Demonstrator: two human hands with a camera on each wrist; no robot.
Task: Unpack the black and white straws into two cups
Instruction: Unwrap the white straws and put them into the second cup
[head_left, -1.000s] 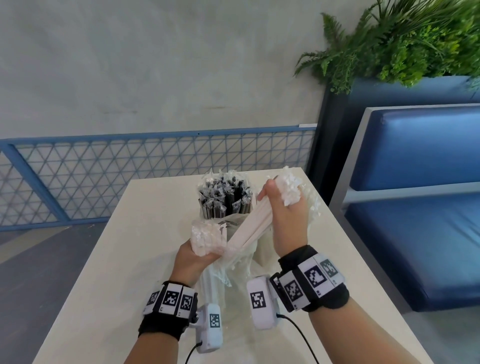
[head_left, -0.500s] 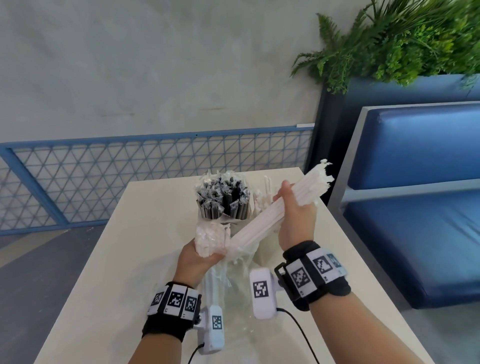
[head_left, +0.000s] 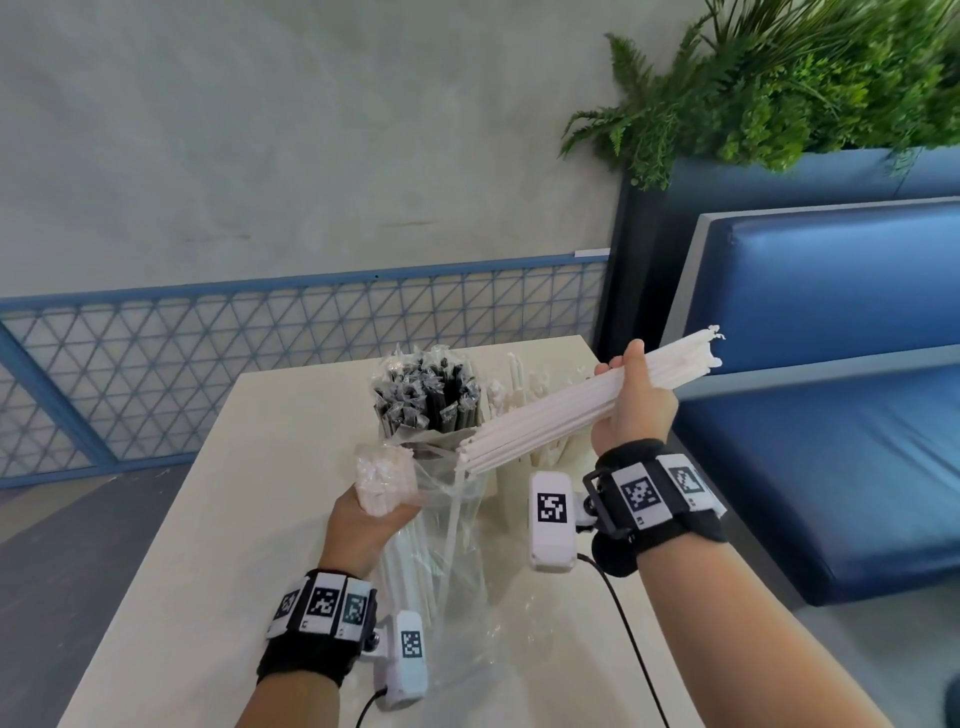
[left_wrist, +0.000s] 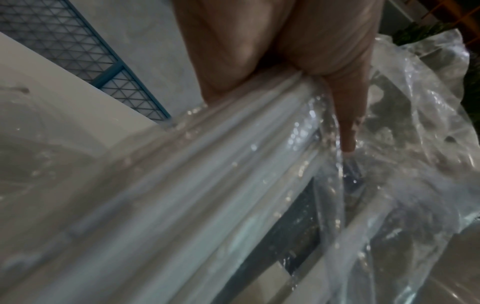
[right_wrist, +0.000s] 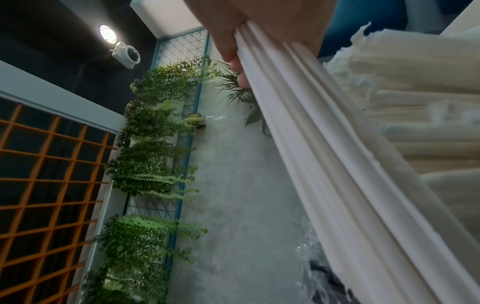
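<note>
My right hand (head_left: 631, 402) grips a bundle of white straws (head_left: 550, 413), held slanted above the table and free of the bag; the same straws (right_wrist: 319, 148) fill the right wrist view. My left hand (head_left: 371, 512) holds the clear plastic bag (head_left: 452, 540) with more white straws (head_left: 384, 473) still inside, also seen as the bag (left_wrist: 405, 144) in the left wrist view. Black wrapped straws (head_left: 428, 397) stand upright in a cup at the table's far middle. A few white straws (head_left: 519, 384) stand just right of them, their cup mostly hidden.
The beige table (head_left: 270, 467) runs from me to the far edge. A blue bench (head_left: 831, 415) sits to the right, with a planter of greenery (head_left: 779, 78) behind it. A blue mesh railing (head_left: 260, 338) lines the wall beyond.
My right hand has pulled the white straw bundle up and to the right, fully out of the plastic bag. The left hand has stayed holding the bag with the remaining straws.
</note>
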